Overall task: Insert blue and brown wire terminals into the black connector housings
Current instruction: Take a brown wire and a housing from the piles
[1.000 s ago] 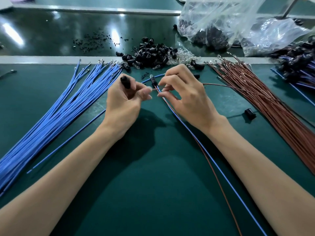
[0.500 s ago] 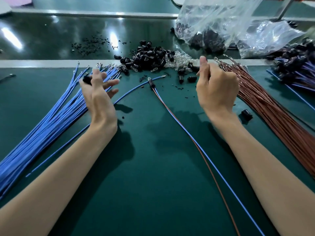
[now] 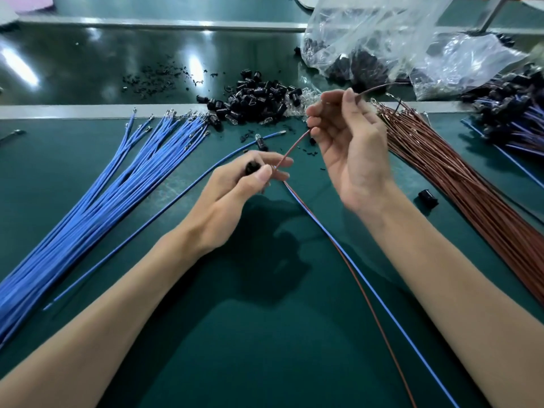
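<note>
Brown wire (image 3: 290, 151) pinched in right hand (image 3: 350, 160), centre frame, running down to left hand (image 3: 232, 187). Left hand pinches 1 black housing (image 3: 252, 168) between thumb and fingers. Blue bundle (image 3: 97, 201) at left, brown bundle (image 3: 459, 184) at right, housing pile (image 3: 256, 101) upper centre.

One head-worn view — close, facing forward and down over the table (image 3: 265, 334).

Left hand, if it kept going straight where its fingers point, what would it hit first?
Probably the brown wire right at the fingertips of the left hand, which grips a black housing; beyond it, the right hand. Depth is uncertain.
</note>
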### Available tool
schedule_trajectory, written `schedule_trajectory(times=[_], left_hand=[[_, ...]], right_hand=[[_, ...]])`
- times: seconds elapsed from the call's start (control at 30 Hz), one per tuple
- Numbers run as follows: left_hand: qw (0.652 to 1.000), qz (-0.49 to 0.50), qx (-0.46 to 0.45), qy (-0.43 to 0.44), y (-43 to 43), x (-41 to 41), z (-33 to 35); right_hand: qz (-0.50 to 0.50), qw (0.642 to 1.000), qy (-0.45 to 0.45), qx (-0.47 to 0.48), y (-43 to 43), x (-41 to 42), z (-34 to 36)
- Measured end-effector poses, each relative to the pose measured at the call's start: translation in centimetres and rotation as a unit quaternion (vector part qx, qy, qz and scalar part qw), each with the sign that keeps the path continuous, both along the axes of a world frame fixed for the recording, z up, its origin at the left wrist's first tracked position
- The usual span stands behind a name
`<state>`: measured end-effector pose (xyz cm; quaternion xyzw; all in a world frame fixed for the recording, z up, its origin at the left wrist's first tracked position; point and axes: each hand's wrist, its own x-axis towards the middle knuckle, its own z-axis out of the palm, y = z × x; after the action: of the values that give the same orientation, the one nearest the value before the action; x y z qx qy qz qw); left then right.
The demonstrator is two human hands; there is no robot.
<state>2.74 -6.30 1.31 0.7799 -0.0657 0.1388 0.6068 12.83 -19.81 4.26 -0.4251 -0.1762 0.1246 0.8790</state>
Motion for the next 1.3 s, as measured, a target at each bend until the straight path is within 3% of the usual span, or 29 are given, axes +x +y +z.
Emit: schedule_trajectory(times=[0.1,0.2,0.33,0.47,0.57,0.73,1.07,1.3], left_hand=[[0.999,-0.043,-0.001,-0.001,0.1,-0.2,0.0],[1.0,-0.023,-0.005,-0.011,0.2,0.0,-0.1],[0.999,0.023,0.028,-0.02,0.2,0.3,-0.4],[0.992,0.034,0.113,-0.033,0.2,0.4,-0.4],[0.984,0.045,0.168,-0.029,0.2,0.5,-0.5],[0.982,0.11,0.151,-0.015,0.4,0.5,-0.6],[0.963,0.177,0.201,-0.006,0.8,1.5,-1.2],[0.974,0.21,0.084,-0.01,0.9,1.4,-1.1]], right_hand=[[-0.039,0.999,0.032,-0.004,0.1,0.2,-0.6],[-0.098,0.994,0.02,-0.049,-0.2,0.9,-1.3],[-0.068,0.954,-0.124,-0.263,0.0,0.5,-2.6],[0.008,0.92,-0.212,-0.33,0.8,-0.7,-3.2],[-0.013,0.915,-0.216,-0.341,1.0,-0.9,-3.1],[-0.038,0.949,-0.155,-0.271,1.1,-0.8,-3.1],[-0.026,0.963,-0.151,-0.221,1.4,-0.5,-3.7],[-0.017,0.953,-0.175,-0.247,1.0,-0.2,-3.8]])
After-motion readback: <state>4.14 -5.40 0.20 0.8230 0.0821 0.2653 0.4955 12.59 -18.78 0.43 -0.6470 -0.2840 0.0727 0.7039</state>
